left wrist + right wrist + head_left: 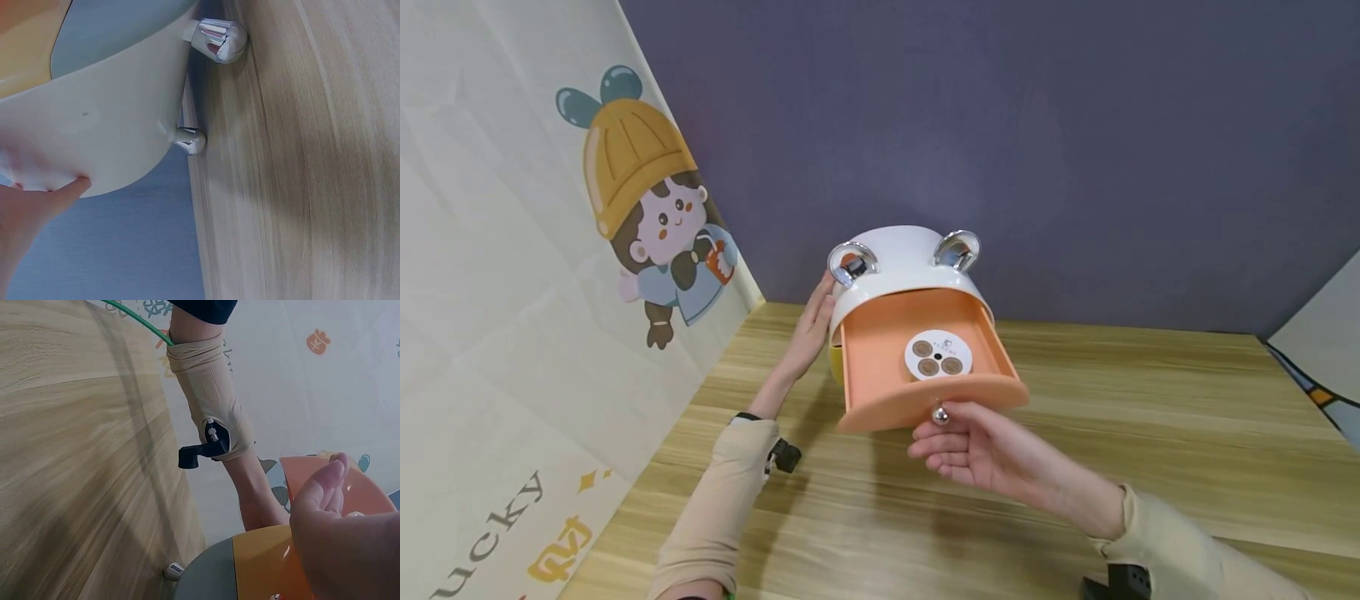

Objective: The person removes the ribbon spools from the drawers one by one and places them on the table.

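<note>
A rounded white cabinet [906,260] with two shiny silver ears stands on the table. Its orange drawer [880,343] is pulled out toward me, and inside lies a white disc [937,355] with several brown round spots. My right hand [981,450] is at the drawer front, with thumb and forefinger around the silver knob [940,415] and the other fingers loosely curled below. Against the cabinet's left side rests my left hand [808,333], its fingers fairly straight. The left wrist view shows that hand [31,209] touching the white shell [94,137].
Under the cabinet are silver feet [219,40] on the wooden table [1150,400]. A dark blue-grey wall [1037,150] rises behind it. To the left hangs a white printed sheet [497,250] with a cartoon figure.
</note>
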### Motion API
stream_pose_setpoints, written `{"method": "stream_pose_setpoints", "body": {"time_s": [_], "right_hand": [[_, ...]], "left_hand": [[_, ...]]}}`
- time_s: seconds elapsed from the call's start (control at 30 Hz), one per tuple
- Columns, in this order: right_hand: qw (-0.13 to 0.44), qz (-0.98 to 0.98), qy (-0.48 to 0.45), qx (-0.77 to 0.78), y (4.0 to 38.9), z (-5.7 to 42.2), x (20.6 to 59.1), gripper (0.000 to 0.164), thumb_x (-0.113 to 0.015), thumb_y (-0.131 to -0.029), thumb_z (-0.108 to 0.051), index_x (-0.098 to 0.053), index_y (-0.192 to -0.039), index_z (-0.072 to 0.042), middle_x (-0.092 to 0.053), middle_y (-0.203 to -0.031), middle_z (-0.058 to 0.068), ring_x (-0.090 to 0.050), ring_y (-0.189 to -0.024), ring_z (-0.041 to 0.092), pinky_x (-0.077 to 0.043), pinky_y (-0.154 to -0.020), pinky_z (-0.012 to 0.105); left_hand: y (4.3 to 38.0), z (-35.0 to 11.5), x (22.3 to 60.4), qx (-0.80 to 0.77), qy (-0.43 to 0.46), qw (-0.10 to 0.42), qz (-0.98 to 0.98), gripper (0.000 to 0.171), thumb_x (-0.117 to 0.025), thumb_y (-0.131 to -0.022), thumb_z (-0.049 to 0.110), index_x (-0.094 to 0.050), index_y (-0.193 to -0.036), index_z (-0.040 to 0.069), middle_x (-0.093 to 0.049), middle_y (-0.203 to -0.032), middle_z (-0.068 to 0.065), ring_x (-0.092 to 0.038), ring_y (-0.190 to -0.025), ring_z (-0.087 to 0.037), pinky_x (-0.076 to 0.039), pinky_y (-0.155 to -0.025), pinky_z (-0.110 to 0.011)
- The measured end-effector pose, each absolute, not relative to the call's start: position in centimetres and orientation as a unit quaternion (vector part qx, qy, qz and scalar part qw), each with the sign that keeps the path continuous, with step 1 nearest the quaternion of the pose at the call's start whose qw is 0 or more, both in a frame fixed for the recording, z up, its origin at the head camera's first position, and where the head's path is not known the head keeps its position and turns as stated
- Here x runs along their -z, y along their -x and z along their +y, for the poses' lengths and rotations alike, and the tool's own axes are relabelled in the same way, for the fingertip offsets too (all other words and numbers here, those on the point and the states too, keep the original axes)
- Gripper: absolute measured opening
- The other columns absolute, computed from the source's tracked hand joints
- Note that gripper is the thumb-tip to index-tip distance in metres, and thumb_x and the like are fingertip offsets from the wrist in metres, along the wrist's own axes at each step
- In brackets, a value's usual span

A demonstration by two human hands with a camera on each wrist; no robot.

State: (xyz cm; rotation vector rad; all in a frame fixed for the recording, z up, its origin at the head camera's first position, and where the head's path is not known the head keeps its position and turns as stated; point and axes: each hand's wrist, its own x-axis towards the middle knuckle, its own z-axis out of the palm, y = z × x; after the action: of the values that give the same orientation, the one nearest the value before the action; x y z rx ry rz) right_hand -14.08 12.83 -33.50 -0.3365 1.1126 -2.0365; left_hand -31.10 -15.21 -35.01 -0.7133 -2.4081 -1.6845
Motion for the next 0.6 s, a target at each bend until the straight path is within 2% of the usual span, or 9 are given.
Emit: {"method": "stream_pose_setpoints", "body": {"time_s": [0.27, 0.47, 0.6], "right_hand": [[0.412, 0.468, 0.161, 0.765, 13.7, 13.5, 33.6, 0.042, -0.034, -0.109, -0.029, -0.066, -0.116, -0.004, -0.075, -0.111, 0.005, -0.069, -0.097, 0.010, -0.056, -0.092, 0.023], [0.418, 0.499, 0.303, 0.696, 13.2, 15.7, 32.2, 0.038, -0.029, -0.109, -0.010, -0.057, -0.130, 0.004, -0.071, -0.123, 0.006, -0.067, -0.106, 0.009, -0.056, -0.096, 0.026], [0.394, 0.534, 0.373, 0.649, 13.4, 17.0, 29.4, 0.034, -0.030, -0.106, 0.001, -0.051, -0.131, 0.011, -0.069, -0.125, 0.012, -0.067, -0.108, 0.012, -0.057, -0.097, 0.031]], "left_hand": [[31.1, -15.2, 35.0, 0.560, 0.239, 0.057, -0.791, 0.051, -0.027, -0.109, 0.019, -0.019, -0.160, 0.013, -0.006, -0.169, -0.008, -0.004, -0.157, -0.028, -0.005, -0.128, -0.051], [30.9, -15.2, 34.9, 0.562, 0.242, 0.059, -0.789, 0.051, -0.027, -0.109, 0.016, -0.019, -0.159, 0.011, -0.006, -0.169, -0.010, -0.003, -0.157, -0.029, -0.005, -0.128, -0.052], [31.0, -15.2, 35.0, 0.562, 0.237, 0.056, -0.790, 0.051, -0.027, -0.109, 0.018, -0.019, -0.159, 0.012, -0.006, -0.169, -0.010, -0.003, -0.157, -0.029, -0.005, -0.128, -0.053]]}}
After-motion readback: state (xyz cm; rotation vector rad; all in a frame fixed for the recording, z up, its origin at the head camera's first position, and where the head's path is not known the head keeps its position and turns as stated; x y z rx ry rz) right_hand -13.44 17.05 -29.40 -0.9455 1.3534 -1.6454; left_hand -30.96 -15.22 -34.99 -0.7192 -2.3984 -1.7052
